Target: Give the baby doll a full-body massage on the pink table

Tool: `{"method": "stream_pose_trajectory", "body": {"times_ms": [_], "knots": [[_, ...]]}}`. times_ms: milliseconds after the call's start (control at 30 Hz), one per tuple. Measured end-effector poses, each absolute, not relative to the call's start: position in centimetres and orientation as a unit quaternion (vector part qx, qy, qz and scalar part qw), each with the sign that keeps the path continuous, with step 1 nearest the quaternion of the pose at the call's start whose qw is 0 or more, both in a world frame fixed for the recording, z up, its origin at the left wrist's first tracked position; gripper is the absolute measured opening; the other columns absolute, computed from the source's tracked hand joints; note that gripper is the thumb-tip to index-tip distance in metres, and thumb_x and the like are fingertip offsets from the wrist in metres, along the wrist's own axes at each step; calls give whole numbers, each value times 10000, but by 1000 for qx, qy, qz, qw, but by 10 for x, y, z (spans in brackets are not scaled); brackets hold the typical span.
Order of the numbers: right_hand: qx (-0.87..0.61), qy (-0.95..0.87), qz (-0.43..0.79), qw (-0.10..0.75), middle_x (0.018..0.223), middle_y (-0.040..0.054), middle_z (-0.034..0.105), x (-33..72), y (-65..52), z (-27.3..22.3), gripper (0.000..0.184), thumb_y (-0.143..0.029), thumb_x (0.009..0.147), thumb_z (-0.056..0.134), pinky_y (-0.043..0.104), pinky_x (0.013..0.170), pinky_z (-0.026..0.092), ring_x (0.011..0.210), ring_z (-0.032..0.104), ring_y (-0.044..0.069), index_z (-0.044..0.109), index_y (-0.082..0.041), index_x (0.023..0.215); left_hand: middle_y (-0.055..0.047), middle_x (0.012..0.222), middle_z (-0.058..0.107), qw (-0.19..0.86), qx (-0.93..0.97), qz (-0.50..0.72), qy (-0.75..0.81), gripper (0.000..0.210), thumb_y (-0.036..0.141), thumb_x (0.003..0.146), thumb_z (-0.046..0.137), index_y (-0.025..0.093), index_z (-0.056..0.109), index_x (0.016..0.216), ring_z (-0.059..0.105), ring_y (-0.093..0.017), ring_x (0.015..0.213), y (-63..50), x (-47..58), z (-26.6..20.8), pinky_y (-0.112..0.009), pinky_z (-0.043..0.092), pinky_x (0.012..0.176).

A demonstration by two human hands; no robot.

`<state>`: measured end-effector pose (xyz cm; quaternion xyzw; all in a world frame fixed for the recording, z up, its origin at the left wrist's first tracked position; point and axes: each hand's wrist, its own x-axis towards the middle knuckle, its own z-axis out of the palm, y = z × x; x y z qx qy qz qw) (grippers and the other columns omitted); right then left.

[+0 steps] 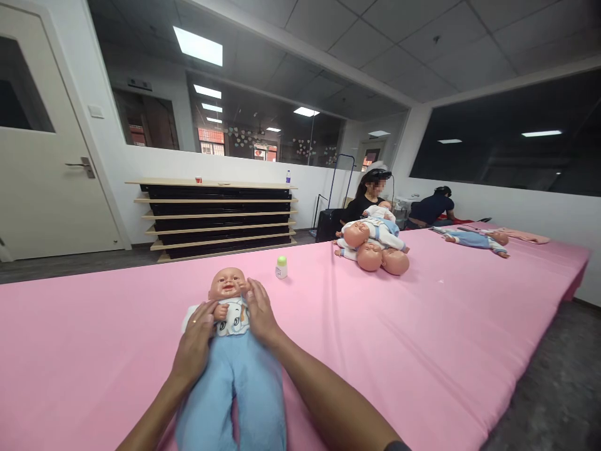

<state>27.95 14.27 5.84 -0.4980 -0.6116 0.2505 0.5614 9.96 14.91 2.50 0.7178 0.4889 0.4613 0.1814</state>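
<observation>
A baby doll [231, 319] in a white patterned top and light blue trousers lies on its back in front of me, its head pointing away. My left hand [194, 341] is closed around the doll's arm on the left, whose small fist shows on the chest beyond my fingertips. On the other side, my right hand [261, 313] holds the doll's other arm, with the tiny hand raised beside its chin. Both my thumbs are partly hidden. A small white bottle with a green cap [281, 268] stands upright beyond my right hand.
The pink-covered table [375, 351] carries a pile of dolls [370, 244] and another doll in blue [476, 240] near a folded pink cloth [521, 235]. A person [369, 200] sits behind the pile; another person [432, 207] bends farther back. Stacked boards [218, 216] stand by the wall.
</observation>
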Motion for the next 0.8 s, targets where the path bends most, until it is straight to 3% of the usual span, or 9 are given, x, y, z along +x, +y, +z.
{"method": "stream_pose_trajectory", "body": {"times_ms": [100, 167, 400, 533, 633, 800], "knots": [[-527, -661, 211, 491, 1492, -16, 396, 270, 138, 47, 406, -499, 974, 368, 575, 1163, 82, 1431, 241, 245, 512, -385, 1336, -67, 1458, 448, 182, 744, 442, 467, 541, 464, 951, 261, 206, 477, 1374, 287, -214, 1417, 150, 104, 18, -446, 180, 1199], [-533, -670, 193, 480, 1489, -21, 400, 267, 135, 44, 381, -483, 968, 398, 599, 1151, 76, 1428, 243, 254, 514, -404, 1322, -61, 1449, 456, 165, 753, 434, 466, 527, 467, 939, 297, 222, 480, 1368, 284, -223, 1418, 150, 106, 18, -462, 194, 1192], [-493, -595, 187, 607, 1335, 70, 549, 286, 141, 54, 422, -402, 907, 516, 393, 1100, 344, 1262, 480, 206, 518, -235, 1294, -80, 1273, 577, 104, 715, 445, 529, 520, 496, 793, 546, 234, 532, 1242, 516, -276, 1202, 148, 88, 38, -440, 406, 1044], [-516, -457, 218, 691, 1369, 98, 534, 328, 161, 44, 475, -418, 904, 458, 351, 1074, 376, 1260, 503, 189, 496, -176, 1312, -63, 1123, 646, 138, 552, 486, 664, 495, 517, 763, 570, 227, 570, 1163, 620, -281, 1000, 161, 34, 37, -452, 495, 916], [-552, -360, 236, 714, 1395, 158, 503, 362, 174, 25, 550, -432, 867, 440, 374, 1031, 419, 1280, 500, 226, 518, -103, 1300, -8, 1070, 652, 146, 446, 503, 726, 471, 520, 718, 600, 276, 583, 1121, 635, -290, 978, 170, -12, 22, -493, 506, 909], [-556, -366, 219, 714, 1195, 128, 658, 388, 172, -1, 507, -421, 821, 462, 361, 934, 493, 1167, 596, 243, 625, -150, 1216, 10, 925, 644, 191, 395, 468, 767, 395, 521, 667, 622, 294, 590, 989, 633, -349, 995, 178, -53, -11, -558, 520, 869]]}}
